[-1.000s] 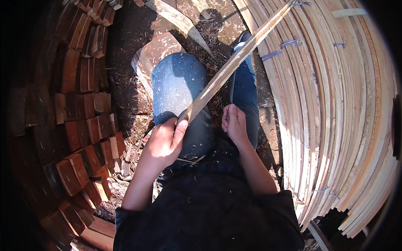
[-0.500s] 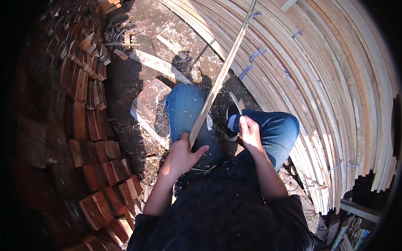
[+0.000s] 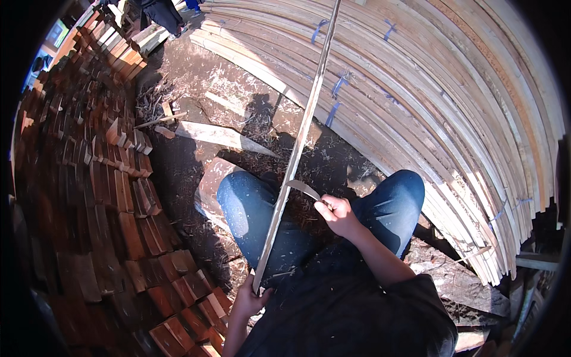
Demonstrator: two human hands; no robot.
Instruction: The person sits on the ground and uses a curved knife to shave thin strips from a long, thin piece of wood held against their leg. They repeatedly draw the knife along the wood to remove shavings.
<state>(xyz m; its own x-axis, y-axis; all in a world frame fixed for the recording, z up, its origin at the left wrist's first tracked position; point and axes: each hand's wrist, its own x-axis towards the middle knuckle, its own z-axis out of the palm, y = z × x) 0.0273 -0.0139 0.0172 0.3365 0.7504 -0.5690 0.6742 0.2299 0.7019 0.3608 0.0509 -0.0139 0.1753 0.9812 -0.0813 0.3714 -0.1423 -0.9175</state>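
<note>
A long narrow wooden strip (image 3: 304,132) slants up from near my body, over my left thigh and past the top edge of the view. Its near end sits in my left hand (image 3: 248,299), fingers and thumb closed around it. My right hand (image 3: 338,215) grips a small knife (image 3: 304,188) by its handle, which the fingers mostly hide. The curved blade points left, its tip at the edge of the strip; whether it touches the wood I cannot tell. Wood shavings dot my jeans (image 3: 250,205).
Stacked reddish-brown wood blocks (image 3: 125,226) rise along the left. Long pale strips (image 3: 428,113), some tied with blue bands, lie in a big bundle at the right. A flat board (image 3: 217,137) and shavings litter the ground ahead. Another person's dark-clothed legs (image 3: 163,15) appear at the far left.
My left hand has drawn back toward my body with the strip. My right hand has moved left and slightly down, bringing the knife blade to the strip. The view has tilted up.
</note>
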